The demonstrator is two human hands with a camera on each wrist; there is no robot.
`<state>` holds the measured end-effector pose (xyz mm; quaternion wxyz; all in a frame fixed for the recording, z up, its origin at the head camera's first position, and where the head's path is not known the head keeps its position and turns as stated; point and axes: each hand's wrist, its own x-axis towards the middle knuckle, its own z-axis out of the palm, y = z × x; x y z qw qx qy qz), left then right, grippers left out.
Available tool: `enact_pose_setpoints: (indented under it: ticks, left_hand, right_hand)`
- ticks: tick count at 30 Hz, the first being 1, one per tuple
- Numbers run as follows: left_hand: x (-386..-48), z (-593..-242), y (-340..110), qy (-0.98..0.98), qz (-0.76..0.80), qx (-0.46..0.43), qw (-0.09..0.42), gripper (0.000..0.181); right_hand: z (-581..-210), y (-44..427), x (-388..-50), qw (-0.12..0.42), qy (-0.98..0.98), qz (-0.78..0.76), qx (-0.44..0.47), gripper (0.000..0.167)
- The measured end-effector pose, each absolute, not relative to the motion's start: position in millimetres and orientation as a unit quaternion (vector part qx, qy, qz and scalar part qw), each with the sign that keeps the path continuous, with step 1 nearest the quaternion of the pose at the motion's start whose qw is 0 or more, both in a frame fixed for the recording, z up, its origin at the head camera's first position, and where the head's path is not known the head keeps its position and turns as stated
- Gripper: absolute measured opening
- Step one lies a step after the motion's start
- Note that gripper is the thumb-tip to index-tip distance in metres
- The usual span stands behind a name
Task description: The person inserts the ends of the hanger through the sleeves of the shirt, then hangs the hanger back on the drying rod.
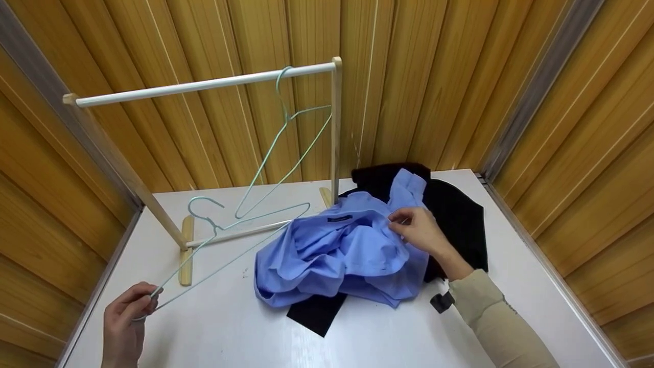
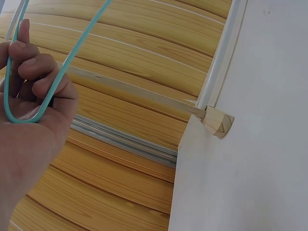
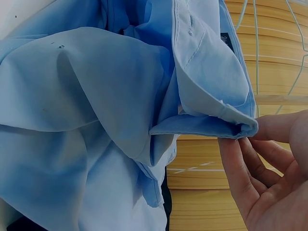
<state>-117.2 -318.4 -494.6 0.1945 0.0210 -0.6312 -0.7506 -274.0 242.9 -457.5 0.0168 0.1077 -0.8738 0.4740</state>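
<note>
My left hand [image 1: 127, 319] grips one end of a mint-green wire clothes hanger [image 1: 225, 266], whose hook points up and whose far end reaches toward the shirt. In the left wrist view the curled fingers [image 2: 36, 65] hold the bent end of that hanger. A light blue shirt [image 1: 327, 260] lies bunched on the table, its collar raised with a dark label inside. With thumb and fingertips my right hand [image 1: 421, 230] pinches the collar at its right side. The right wrist view shows the folded collar corner [image 3: 245, 126] between those fingertips.
A clothes rack [image 1: 204, 84] with a white bar stands at the back left, and a second mint-green hanger [image 1: 265, 158] hangs from it. Black cloth [image 1: 457, 214] lies under and behind the shirt on the white table [image 1: 245, 337]. Wood-patterned walls [image 1: 409, 76] enclose the table.
</note>
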Motion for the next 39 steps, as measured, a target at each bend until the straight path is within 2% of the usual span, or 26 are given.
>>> enact_pose_setpoints:
  ticks: [8, 17, 27, 39]
  left_hand:
    - [-117.0, -494.8, -320.8, -0.610, -0.765, -0.005, 0.204, 0.024]
    - [-117.7, -493.5, -319.3, -0.598, -0.774, 0.008, 0.208, 0.025]
    - [-125.9, -498.2, -312.0, -0.577, -0.790, -0.066, 0.194, 0.028]
    - [-135.3, -498.9, -299.1, -0.626, -0.760, -0.054, 0.166, 0.024]
  right_hand:
    - [-456.9, 242.4, -274.3, 0.016, -0.876, 0.471, 0.103, 0.014]
    - [-458.2, 243.0, -274.3, 0.017, -0.877, 0.469, 0.107, 0.014]
    - [-457.1, 241.9, -273.5, 0.017, -0.877, 0.469, 0.105, 0.014]
    - [-456.4, 243.0, -272.4, 0.025, -0.871, 0.476, 0.121, 0.014]
